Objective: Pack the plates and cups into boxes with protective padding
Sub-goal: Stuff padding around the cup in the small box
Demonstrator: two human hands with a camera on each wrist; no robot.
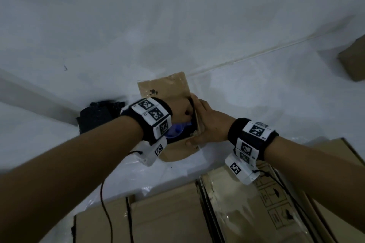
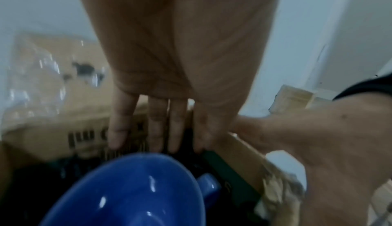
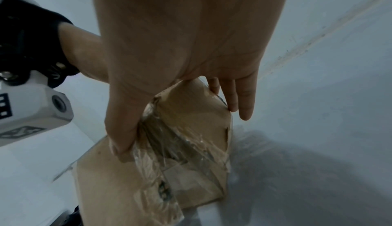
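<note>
Your right hand had its grip on the taped flap of the small brown cardboard box, thumb and fingers clasping its edge. Your left hand reached inside with straight, spread fingers, holding nothing. The glossy blue ceramic cup sat in the box on dark padding.

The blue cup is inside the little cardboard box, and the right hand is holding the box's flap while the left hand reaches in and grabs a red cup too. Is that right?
Not quite: no red cup shows. In the left wrist view, the left hand reaches into the box with straight fingers above the blue cup, grabbing nothing. The right hand does hold the flap.
</note>
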